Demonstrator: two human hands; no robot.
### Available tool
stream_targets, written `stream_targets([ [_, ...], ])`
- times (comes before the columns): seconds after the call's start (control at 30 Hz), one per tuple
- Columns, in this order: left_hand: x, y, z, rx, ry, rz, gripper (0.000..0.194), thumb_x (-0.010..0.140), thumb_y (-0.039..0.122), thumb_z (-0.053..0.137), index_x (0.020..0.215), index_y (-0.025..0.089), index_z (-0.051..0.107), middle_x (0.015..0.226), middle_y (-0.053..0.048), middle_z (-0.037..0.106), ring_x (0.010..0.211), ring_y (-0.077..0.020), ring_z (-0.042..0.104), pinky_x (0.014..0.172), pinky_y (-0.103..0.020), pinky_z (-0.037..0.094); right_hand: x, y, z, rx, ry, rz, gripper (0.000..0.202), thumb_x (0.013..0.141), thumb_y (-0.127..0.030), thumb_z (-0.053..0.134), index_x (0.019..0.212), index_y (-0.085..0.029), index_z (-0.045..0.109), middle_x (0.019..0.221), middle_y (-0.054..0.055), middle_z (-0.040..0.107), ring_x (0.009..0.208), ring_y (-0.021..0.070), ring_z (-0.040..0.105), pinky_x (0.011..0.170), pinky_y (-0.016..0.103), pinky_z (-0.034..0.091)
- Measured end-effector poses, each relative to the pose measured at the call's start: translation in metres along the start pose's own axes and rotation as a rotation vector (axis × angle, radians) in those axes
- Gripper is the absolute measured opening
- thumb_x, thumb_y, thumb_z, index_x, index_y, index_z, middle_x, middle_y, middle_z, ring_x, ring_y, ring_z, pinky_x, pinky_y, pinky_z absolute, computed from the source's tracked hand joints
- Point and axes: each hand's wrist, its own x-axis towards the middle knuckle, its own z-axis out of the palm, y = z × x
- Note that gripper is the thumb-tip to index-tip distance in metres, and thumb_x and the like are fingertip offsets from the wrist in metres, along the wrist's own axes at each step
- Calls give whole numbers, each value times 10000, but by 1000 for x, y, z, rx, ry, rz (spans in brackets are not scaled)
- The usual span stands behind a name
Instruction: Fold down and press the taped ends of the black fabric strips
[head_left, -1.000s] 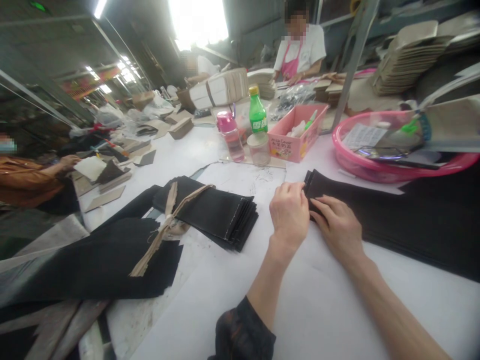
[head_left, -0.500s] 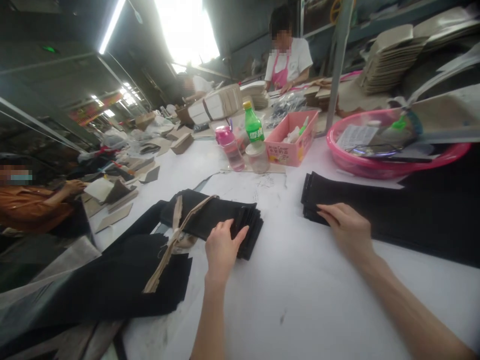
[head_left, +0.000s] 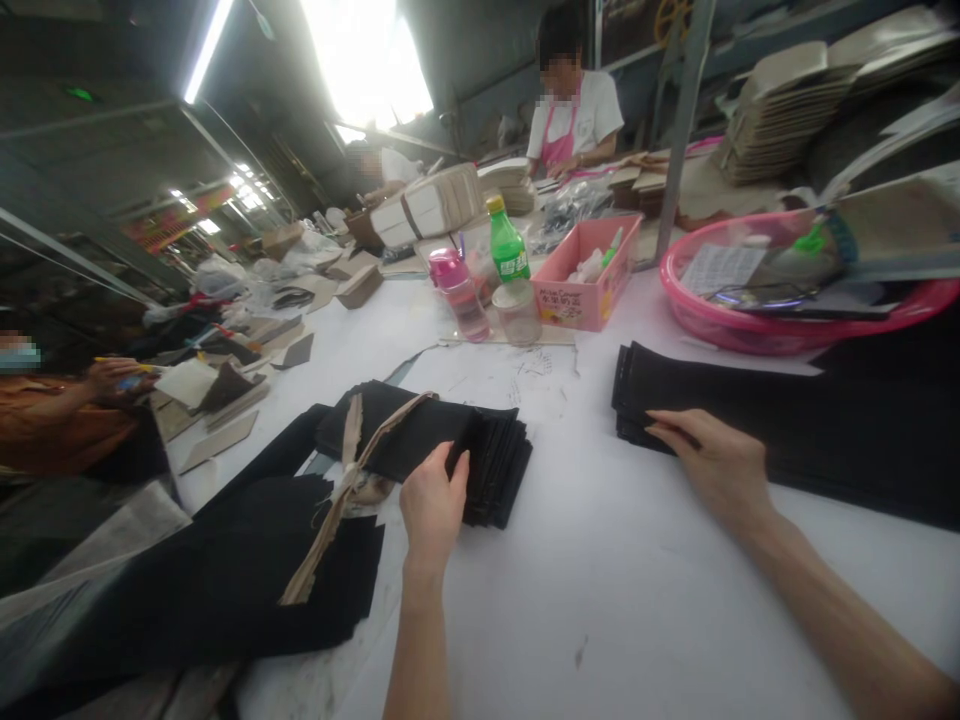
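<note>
My left hand (head_left: 435, 505) is closed on the edge of some flat black pieces in a bundle (head_left: 405, 430), thumb and fingers pinching near its right end. A beige cloth strip (head_left: 351, 478) is knotted round this bundle, and the ends of its pieces fan out in steps to the right of my hand. My right hand (head_left: 716, 465) pinches the near left corner of a long black stack (head_left: 817, 430) on the right. The stack lies flat and its layers are slightly uneven. How many pieces each hand grips I cannot tell.
More black sheets (head_left: 247, 570) lie at left. Behind the bundles stand a pink-lidded bottle (head_left: 466, 305), a green bottle (head_left: 508, 245), a jar (head_left: 517, 312), a pink box (head_left: 581, 290) and a pink basin (head_left: 787, 335). Co-workers sit at left and stand across the white table (head_left: 570, 590).
My left hand has shifted slightly left along the bundle, and more of the stepped ends now show. My right hand keeps its pinch at the stack's corner. The view has turned a little.
</note>
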Motion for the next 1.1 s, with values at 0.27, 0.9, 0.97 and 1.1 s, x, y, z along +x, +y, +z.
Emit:
stream_targets([
  [0.27,1,0,0,-112,-49,9,358,844,464,614,1139,260,607,1029,-37,707,918,-223,658,747,-296,458,0,0,0,19,-3,20,193,887,-344,604,1021,-234,688,932,4,702,809,180,666,711,294,501],
  [0.9,3,-5,0,-280,106,179,483,902,80,404,1335,271,498,1255,-52,578,1135,-177,570,985,-298,450,-3,6,3,29,-64,134,244,921,-398,541,1055,-243,674,951,18,721,807,205,696,714,327,531],
  [0.97,2,-6,0,-248,31,185,430,898,66,389,1181,281,631,1214,-43,577,1090,-179,592,941,-296,480,-3,6,4,21,-64,132,241,921,-395,542,1053,-243,674,952,18,721,806,205,696,708,325,530],
  [1.1,0,-7,2,-212,-56,193,414,911,81,380,1054,310,694,1243,-26,536,1142,-195,563,940,-304,479,-3,6,5,24,-63,127,238,919,-392,543,1048,-241,675,950,20,720,803,204,696,711,325,533],
])
